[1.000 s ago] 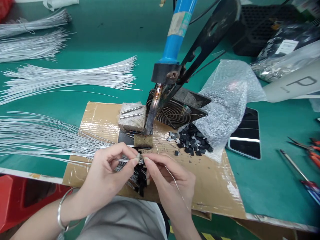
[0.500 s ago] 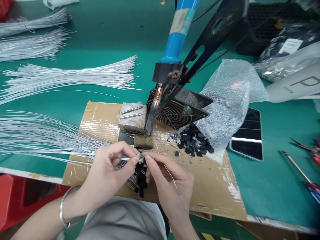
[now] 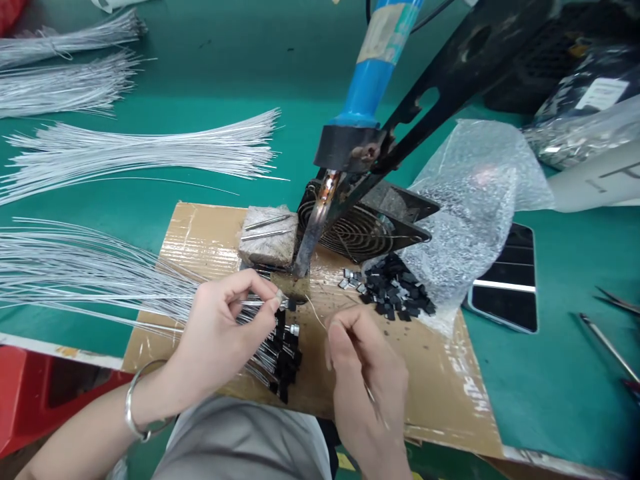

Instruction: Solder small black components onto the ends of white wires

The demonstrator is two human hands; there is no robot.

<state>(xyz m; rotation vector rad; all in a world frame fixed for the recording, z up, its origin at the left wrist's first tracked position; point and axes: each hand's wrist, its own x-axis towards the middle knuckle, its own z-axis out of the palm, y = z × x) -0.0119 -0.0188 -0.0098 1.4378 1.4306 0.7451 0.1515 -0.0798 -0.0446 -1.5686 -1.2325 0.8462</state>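
My left hand (image 3: 225, 327) pinches a thin white wire (image 3: 255, 303) between thumb and forefinger, its tip with a small black part close to the soldering iron tip (image 3: 305, 263). A few centimetres to the right, my right hand (image 3: 367, 373) holds a fine strand of solder wire (image 3: 315, 313) pointing toward the same spot. The blue-handled soldering iron (image 3: 373, 73) sits in a black stand. Finished wires with black ends (image 3: 283, 360) lie below my left fingers. A pile of small black parts (image 3: 395, 293) rests on the cardboard sheet (image 3: 440, 387).
Bundles of white wires (image 3: 135, 150) fan across the green table at left. A small fan (image 3: 355, 227) and a grey block (image 3: 267, 233) stand behind the iron tip. Bubble wrap (image 3: 470, 193), a phone (image 3: 507, 280) and hand tools (image 3: 607, 343) lie at right.
My hands have come apart: the right hand has moved right and down away from the wire end, and the left has brought the wire tip up to the iron.
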